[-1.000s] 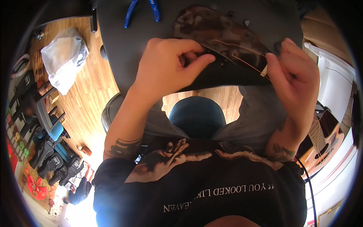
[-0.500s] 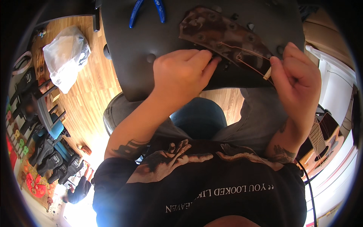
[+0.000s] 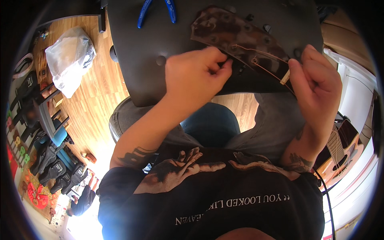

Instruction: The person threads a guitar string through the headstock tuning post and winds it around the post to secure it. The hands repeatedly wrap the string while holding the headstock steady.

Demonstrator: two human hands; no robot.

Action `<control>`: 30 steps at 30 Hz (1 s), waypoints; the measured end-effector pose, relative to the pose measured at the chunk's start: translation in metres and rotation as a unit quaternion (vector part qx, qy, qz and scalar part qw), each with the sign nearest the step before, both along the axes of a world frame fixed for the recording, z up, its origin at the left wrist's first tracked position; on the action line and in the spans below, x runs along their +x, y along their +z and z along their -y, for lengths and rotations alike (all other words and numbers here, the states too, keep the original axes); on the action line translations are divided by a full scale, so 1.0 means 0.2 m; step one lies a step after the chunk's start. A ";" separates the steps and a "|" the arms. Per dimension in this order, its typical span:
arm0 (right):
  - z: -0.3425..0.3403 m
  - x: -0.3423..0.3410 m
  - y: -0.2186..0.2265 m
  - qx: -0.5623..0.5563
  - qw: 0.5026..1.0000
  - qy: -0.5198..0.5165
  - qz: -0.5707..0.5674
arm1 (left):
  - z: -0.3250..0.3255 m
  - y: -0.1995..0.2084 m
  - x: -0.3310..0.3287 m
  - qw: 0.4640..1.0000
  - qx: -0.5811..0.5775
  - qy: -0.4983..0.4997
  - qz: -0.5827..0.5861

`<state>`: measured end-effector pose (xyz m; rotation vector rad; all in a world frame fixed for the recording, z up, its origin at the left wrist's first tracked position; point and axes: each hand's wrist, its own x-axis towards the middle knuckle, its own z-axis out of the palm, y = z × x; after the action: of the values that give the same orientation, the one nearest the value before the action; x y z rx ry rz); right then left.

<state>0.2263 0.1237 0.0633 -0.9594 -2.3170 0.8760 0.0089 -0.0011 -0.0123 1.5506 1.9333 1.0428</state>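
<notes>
A glossy dark brown guitar headstock (image 3: 228, 30) lies on the black padded surface, its tuner posts facing up. Two copper-coloured guitar strings (image 3: 266, 68) run from posts on it toward the pale nut (image 3: 285, 77) at its right end. My right hand (image 3: 318, 78) is closed beside the nut, thumb and forefinger pinching a string. At the headstock's near edge, my left hand (image 3: 196, 72) is curled closed with thumb and fingertips together; whatever sits between them is hidden. Dark tuning keys (image 3: 241, 70) stick out from that edge, just right of the left hand.
Blue-handled pliers (image 3: 156, 12) lie at the far left of the black padded surface (image 3: 136, 60). An acoustic guitar (image 3: 340, 154) stands at my right. On the wood floor to the left are a clear plastic bag (image 3: 71, 60) and black cases (image 3: 56, 170). A person (image 3: 84, 200) is farther off.
My left hand has turned at the wrist, its knuckles rolling up and its fingers shifting at the headstock's edge. My right hand has moved slightly to the right, still pinching.
</notes>
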 end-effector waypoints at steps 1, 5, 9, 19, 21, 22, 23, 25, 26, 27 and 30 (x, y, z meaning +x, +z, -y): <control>0.00 0.00 0.00 -0.002 1.000 -0.004 -0.001 | -0.02 -0.04 0.01 0.994 0.086 -0.010 -0.068; 0.00 0.01 0.00 -0.008 1.000 -0.006 -0.014 | -0.04 -0.03 -0.03 0.988 0.121 -0.055 -0.083; 0.00 0.03 -0.01 -0.033 0.999 0.000 -0.038 | -0.06 0.10 -0.12 0.994 -0.092 -0.061 0.024; 0.01 0.03 -0.01 -0.085 0.994 -0.051 -0.051 | -0.01 0.01 -0.04 0.997 0.001 -0.036 -0.064; 0.01 0.04 0.00 -0.090 0.993 -0.063 -0.047 | -0.02 -0.03 -0.04 0.982 0.107 -0.076 -0.136; 0.01 0.04 -0.01 -0.090 0.993 -0.060 -0.051 | -0.03 -0.01 -0.06 0.990 0.074 -0.080 -0.088; 0.01 0.04 -0.02 -0.090 0.993 -0.058 -0.054 | -0.04 0.03 -0.10 0.995 0.040 -0.083 -0.039; 0.01 0.03 -0.02 -0.094 0.992 -0.054 -0.059 | -0.04 0.05 -0.14 0.996 -0.030 -0.076 0.018; 0.01 0.03 -0.02 -0.098 0.992 -0.053 -0.061 | -0.05 0.05 -0.15 0.995 -0.067 -0.066 0.025; 0.01 0.03 -0.02 -0.101 0.991 -0.052 -0.064 | -0.05 0.05 -0.15 0.992 -0.104 -0.056 0.033; 0.02 0.03 -0.01 -0.105 0.991 -0.060 -0.051 | -0.05 0.08 -0.10 0.980 -0.168 -0.010 0.103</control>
<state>0.2317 0.1206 0.0609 -1.1004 -2.0877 1.1067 -0.0107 0.0094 0.0027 1.2235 1.8341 0.7834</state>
